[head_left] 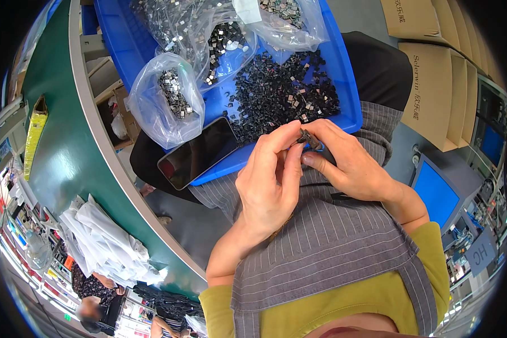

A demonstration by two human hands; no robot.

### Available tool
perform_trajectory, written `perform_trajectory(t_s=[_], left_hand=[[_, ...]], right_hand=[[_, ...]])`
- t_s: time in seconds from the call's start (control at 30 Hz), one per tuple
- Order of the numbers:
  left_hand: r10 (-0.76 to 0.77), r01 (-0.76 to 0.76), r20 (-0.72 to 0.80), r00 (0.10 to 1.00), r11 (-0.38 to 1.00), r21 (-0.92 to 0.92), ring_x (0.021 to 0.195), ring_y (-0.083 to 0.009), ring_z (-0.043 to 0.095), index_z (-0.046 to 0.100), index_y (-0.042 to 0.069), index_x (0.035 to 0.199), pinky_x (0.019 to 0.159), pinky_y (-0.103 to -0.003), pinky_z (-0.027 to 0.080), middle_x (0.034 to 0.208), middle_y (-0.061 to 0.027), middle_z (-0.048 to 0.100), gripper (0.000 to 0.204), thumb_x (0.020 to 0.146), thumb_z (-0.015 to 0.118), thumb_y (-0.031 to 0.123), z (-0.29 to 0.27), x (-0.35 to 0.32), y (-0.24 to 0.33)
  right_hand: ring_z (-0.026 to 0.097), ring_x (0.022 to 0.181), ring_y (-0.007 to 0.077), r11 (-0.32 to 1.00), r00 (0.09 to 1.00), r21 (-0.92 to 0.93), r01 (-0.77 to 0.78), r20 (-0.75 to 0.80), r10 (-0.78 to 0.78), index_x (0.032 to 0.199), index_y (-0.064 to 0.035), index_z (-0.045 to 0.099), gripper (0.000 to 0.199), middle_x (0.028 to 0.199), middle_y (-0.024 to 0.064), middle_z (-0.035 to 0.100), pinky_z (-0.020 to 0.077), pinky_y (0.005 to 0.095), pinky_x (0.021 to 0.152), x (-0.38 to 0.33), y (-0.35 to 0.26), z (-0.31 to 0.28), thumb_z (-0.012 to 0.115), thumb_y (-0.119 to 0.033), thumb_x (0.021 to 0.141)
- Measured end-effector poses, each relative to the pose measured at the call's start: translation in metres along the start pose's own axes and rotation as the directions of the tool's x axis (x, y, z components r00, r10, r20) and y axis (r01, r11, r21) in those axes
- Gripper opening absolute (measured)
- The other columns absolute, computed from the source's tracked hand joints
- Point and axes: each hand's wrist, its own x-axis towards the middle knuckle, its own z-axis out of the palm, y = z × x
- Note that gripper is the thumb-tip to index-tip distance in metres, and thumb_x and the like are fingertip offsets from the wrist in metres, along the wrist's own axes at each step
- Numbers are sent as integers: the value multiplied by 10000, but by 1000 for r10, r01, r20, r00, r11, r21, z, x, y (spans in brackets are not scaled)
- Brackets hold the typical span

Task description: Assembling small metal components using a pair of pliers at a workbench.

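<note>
My left hand [267,177] and my right hand [349,160] meet over the near edge of a blue plastic bin [349,73]. Pinched between the fingertips of both are small dark pieces [310,141], too small to name exactly. A heap of similar small black parts [276,90], some with shiny square faces, covers the bin's floor just beyond my fingers. To the left, a clear plastic bag [143,110] of silver-faced pieces stands open in the bin. A dark smartphone [200,152] lies across the bin's near left corner.
More clear bags [208,22] of small parts fill the bin's far end. A green-topped table [96,174] runs along the left, bearing a pile of white bags [101,239] and a yellow strip [35,138]. Cardboard boxes [439,90] and a monitor [436,194] stand at right. Other people are at lower left.
</note>
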Motion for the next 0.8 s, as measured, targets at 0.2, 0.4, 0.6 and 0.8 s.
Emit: perform_trajectory(t_s=[0.2, 0.4, 0.6, 0.8], left_hand=[[-14, 14, 7, 1000, 1000, -4, 627, -55, 549, 530, -17, 1183, 532, -180, 462, 899, -58, 589, 317, 874, 554, -82, -1, 2, 0], [-206, 234, 163, 965, 956, -177, 553, -35, 499, 520, -20, 1191, 487, -163, 386, 767, -36, 591, 282, 909, 506, -26, -10, 14, 4], [-230, 381, 451, 863, 881, -280, 490, -24, 458, 512, -39, 1161, 470, -153, 344, 706, -42, 592, 243, 928, 483, 25, -21, 28, -5], [-220, 387, 457, 862, 867, -314, 505, -25, 488, 509, -1, 1120, 451, -190, 381, 669, -27, 588, 213, 909, 482, 17, -18, 31, -4]], right_hand=[[545, 892, 329, 999, 1000, -33, -30, -1, 30, 1069, 25, 512, 272, 954, 170, 557, 449, 402, 773, 1, 0, 1, 599, -113, 851], [568, 874, 346, 996, 998, -77, -55, -15, 54, 1016, 22, 522, 232, 931, 179, 583, 460, 415, 738, 0, 0, 1, 605, -117, 849], [601, 835, 361, 996, 997, -45, -72, -18, 71, 979, 13, 518, 187, 904, 188, 607, 475, 413, 689, -6, 8, 7, 592, -102, 852], [616, 745, 377, 997, 996, -3, -78, -53, 77, 981, 12, 511, 190, 812, 191, 616, 470, 425, 625, -5, 9, 9, 595, -86, 842]])
